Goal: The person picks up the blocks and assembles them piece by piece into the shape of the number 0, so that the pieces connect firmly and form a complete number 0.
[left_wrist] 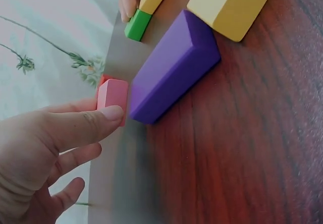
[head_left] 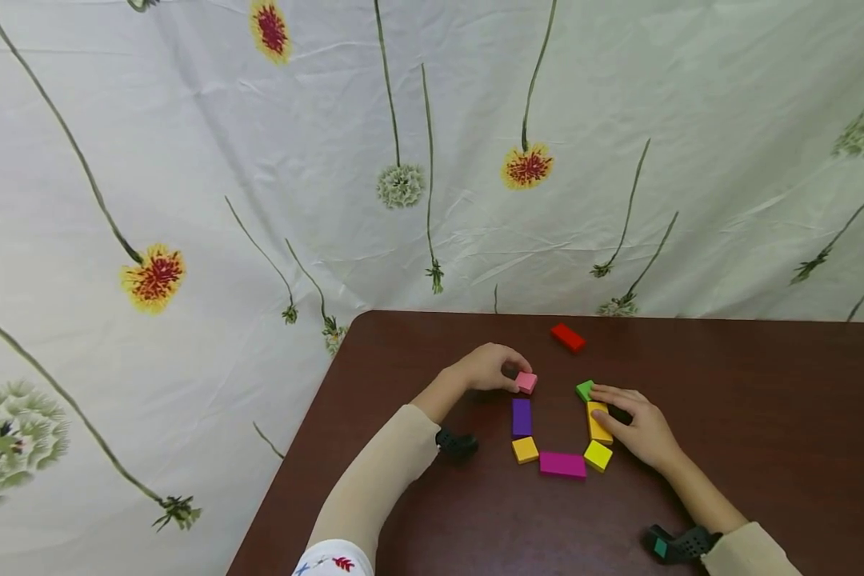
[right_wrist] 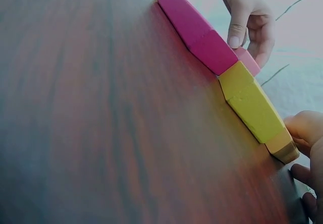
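Note:
My left hand [head_left: 486, 368] pinches a small pink block [head_left: 526, 382] between thumb and fingers, just beyond the far end of an upright-running purple block [head_left: 522, 418]. In the left wrist view the thumb lies across the near face of the pink block [left_wrist: 115, 94]. My right hand [head_left: 642, 428] rests at the right side of the arrangement. Its fingertips touch a green block [head_left: 584, 390], and its thumb lies on a long yellow-orange block [head_left: 600, 430]. Several blocks together form a U shape on the table.
A small orange block [head_left: 526, 450], a long magenta block [head_left: 563, 465] and a bright yellow block [head_left: 598, 456] make up the near side. Farther back lies a red block [head_left: 568, 338]. The dark wooden table [head_left: 778, 400] meets a flowered cloth [head_left: 317, 120] behind.

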Demonstrator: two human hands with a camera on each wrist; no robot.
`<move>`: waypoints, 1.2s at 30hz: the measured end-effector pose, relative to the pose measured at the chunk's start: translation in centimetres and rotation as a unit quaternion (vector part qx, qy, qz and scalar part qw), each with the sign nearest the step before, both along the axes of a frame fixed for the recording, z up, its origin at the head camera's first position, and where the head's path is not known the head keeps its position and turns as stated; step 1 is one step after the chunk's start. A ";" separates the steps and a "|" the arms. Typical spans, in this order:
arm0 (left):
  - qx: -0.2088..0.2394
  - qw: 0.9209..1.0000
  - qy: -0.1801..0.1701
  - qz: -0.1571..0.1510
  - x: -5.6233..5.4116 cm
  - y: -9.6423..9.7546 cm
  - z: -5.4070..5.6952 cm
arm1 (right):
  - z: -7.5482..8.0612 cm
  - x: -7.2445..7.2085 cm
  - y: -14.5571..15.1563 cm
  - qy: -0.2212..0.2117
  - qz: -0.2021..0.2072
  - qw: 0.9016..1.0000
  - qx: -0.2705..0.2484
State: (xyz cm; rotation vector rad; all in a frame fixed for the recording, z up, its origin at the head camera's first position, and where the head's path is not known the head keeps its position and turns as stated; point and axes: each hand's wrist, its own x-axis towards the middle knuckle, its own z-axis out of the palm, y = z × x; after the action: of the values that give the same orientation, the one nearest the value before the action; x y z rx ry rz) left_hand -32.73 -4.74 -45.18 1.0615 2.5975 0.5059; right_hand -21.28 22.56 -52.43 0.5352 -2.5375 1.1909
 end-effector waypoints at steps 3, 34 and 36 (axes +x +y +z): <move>-0.003 1.000 0.005 -0.002 0.4 -0.1 -0.2 | 0.0 0.0 -0.1 0.001 -0.001 1.000 0.001; 0.015 1.000 -0.003 -0.020 0.7 -0.5 -1.3 | 0.1 0.1 -0.1 -0.008 -0.003 1.000 0.004; 0.021 1.000 -0.006 -0.019 0.7 -0.5 -1.4 | 0.1 0.1 -0.1 -0.008 -0.003 1.000 0.004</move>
State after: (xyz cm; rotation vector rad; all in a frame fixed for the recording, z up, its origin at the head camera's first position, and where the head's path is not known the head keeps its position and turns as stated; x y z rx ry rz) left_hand -32.05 -5.28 -46.62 1.1147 2.5623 0.5593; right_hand -21.19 22.48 -52.31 0.5215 -2.5550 1.1885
